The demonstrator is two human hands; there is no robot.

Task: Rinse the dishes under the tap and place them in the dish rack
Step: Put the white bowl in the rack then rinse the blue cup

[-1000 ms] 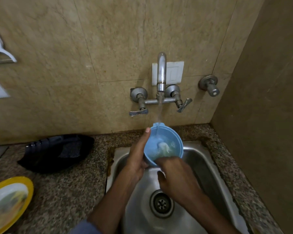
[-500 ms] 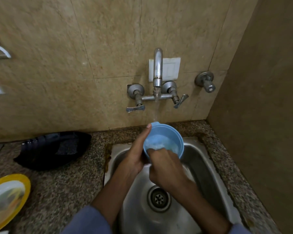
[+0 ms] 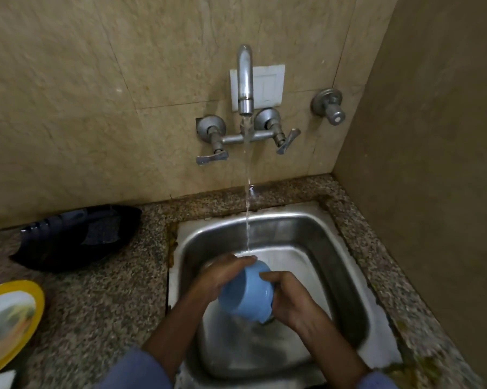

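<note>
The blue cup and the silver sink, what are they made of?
The small round blue cup looks like plastic: it has one even pale-blue colour all over and only a soft shine, though the blur leaves that open. The square silver sink looks like stainless steel: it is grey and brushed, with bright streaks of reflected light along its walls.

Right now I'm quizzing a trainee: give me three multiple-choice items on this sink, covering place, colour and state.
1. The left hand and right hand hold a round plastic bowl over the steel sink. The bowl is: A light blue; B red; C white.
2. The yellow-rimmed round plate lies: A in the sink; B on the wall; C on the speckled granite counter.
3. The chrome wall tap is: A off; B running; C hidden.
Key: A, its wall shows light blue; C, it lies left of the sink; B, water streams from the spout.
</note>
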